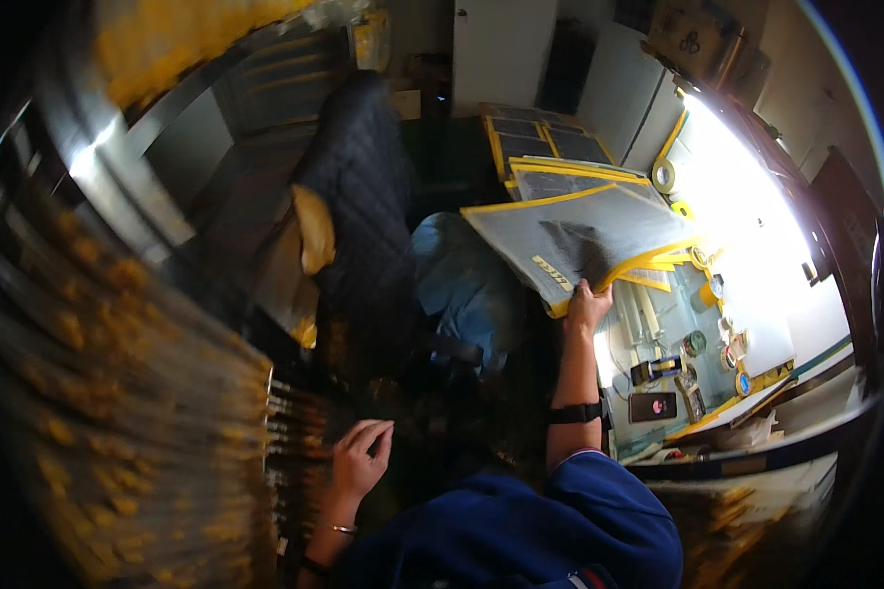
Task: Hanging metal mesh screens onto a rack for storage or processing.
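Observation:
My right hand [589, 304] is closed on the near corner of a grey mesh screen [609, 231] with yellow edges. The screen is held tilted, and a dark patch shows near its middle beside a small yellow mark. More yellow-edged screens [550, 145] lie stacked just beyond it, partly covered by the held one. Low on the left, my left hand [361, 459] hangs in the air with loosely bent fingers. A gap shows between its thumb and fingers, and nothing is seen in it. It is nearest to the end of a rack [283, 422] at the left.
A brightly lit glass-topped table [673, 334] stands to the right, with tape rolls [705, 292], a phone [653, 406] and a small jar [694, 343]. Dark cloth [359, 187] drapes over something ahead, beside a blue covered item [462, 275]. The left rack is smeared by motion.

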Motion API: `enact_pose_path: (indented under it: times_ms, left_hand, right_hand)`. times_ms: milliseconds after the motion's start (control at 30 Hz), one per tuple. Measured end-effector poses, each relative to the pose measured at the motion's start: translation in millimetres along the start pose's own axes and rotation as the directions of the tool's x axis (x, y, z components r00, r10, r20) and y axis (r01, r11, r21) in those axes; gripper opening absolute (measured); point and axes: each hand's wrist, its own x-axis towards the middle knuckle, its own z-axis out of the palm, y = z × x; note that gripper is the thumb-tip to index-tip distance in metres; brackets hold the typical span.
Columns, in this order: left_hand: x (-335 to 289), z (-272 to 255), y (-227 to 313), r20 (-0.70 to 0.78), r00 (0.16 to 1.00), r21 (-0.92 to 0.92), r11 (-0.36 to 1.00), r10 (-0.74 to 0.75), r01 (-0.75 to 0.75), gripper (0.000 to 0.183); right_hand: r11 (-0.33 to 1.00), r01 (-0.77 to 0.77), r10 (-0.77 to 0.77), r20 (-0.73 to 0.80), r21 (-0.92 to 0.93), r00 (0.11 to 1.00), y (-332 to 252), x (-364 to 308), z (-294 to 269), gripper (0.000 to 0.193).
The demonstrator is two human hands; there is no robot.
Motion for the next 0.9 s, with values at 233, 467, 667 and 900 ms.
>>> enact_pose_path:
  times_ms: [233,467,667,900]
  left_hand:
    - [-120.7,-34.1,43.6,-0.001,0.998,-0.137,0.989,0.057,-0.057,0.01]
    - [-258.9,-76.8,105.2,0.032,0.999,-0.16,0.986,0.04,-0.034,0.011]
    - [-426.6,-104.2,146.1,0.046,0.983,0.005,0.984,-0.176,0.176,0.013]
    - [-631.4,-150.2,219.2,0.09,0.861,0.094,0.865,-0.5,0.492,0.021]
  right_hand:
    - [0.645,0.276,-0.104,0.276,-0.712,0.955,-128.8,-93.3,-146.3,0.053]
    - [0.437,0.32,0.299,0.471,-0.841,0.83,-206.7,-148.4,-254.8,0.068]
    - [0.553,0.548,0.391,0.777,-0.627,0.494,-70.0,-159.3,-358.5,0.028]
    - [0.639,-0.495,0.759,0.589,-0.589,0.277,-270.5,-525.2,-438.9,0.022]
